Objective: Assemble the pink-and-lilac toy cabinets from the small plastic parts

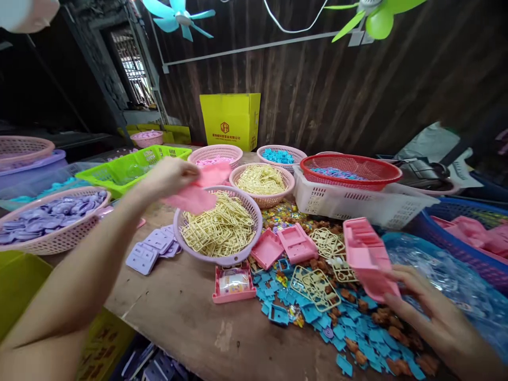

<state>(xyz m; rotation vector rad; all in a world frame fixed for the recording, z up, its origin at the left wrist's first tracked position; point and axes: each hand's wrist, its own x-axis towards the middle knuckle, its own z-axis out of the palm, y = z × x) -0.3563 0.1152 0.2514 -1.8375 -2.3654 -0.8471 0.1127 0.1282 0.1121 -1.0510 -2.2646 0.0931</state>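
Note:
My left hand (174, 172) is closed on a flat pink plastic piece (192, 198), smeared by motion, above the left rim of a lilac basket (188, 254). That basket holds cream plastic frames (220, 225). Over at the right, my right hand (432, 312) grips a pink plastic case part (367, 259) by its lower end, tilted, above a pile of small blue pieces (357, 333). Between the hands lie two pink case parts (297, 242). Nearer to me sits a pink tray (234, 296) with a clear printed packet (234, 280) in it.
Flat lilac panels (143, 257) lie left of the lilac basket. Behind stand a pink basket (262, 200) of cream frames, a red basket (357, 185) on a white crate (329, 198), and a green crate (119, 185). A blue basket (468, 259) stands at right; fans (182, 17) hang above.

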